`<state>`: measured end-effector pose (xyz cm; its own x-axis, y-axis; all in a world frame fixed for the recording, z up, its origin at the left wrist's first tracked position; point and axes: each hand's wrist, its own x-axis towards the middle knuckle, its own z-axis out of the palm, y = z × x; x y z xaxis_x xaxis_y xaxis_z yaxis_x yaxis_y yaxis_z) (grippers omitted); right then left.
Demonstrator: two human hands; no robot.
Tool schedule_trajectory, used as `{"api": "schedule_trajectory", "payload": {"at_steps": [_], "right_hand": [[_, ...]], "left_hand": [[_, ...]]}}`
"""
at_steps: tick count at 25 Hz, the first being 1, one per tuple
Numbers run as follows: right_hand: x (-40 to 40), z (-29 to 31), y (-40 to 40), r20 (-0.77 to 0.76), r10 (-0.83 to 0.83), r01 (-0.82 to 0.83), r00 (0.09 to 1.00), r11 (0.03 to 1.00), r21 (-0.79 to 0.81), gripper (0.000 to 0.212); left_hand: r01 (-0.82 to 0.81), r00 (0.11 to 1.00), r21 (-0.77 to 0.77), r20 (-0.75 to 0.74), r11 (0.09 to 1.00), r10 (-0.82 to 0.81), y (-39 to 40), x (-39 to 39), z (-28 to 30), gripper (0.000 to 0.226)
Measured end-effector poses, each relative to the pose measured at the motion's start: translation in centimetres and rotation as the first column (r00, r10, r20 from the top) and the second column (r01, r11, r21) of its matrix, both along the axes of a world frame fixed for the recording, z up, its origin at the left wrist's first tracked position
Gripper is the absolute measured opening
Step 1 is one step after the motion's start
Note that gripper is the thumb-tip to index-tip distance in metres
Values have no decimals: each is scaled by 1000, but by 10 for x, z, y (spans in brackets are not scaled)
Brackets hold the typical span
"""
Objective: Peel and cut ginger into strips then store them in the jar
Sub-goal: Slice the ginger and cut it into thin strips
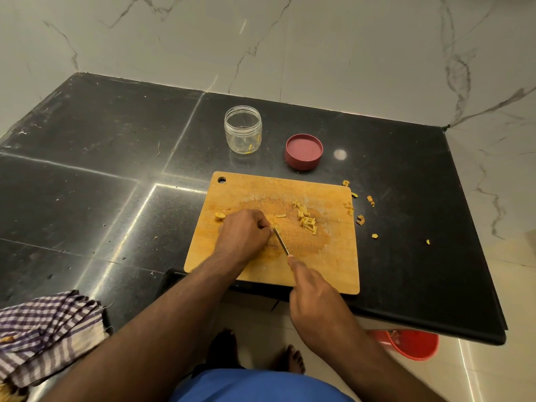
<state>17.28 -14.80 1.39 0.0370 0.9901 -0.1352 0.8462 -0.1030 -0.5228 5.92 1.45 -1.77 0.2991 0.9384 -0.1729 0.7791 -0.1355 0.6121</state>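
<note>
Black counter [87,146], marble walls [348,39], wooden board [333,256].

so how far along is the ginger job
Partly done. A pile of strips lies on the board, peel scraps beside it. In hand: the left hand steadies ginger while the right hand slices with the knife. Left: the jar is nearly empty, its lid off.
</note>
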Motion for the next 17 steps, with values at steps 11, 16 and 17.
{"api": "schedule_trajectory", "payload": {"at_steps": [11,16,17], "right_hand": [[3,0,13,-9,-41,41,999,999,7,52],[0,-6,18,12,0,0,1000,1000,-13,53],[0,-4,15,21,-4,5,1000,999,-43,52]], "left_hand": [[9,999,9,-37,1000,-8,0,-5,-1,12],[-10,1000,5,-11,1000,10,0,-4,-2,13],[-14,1000,9,-8,1000,14,0,-4,-3,12]]}}
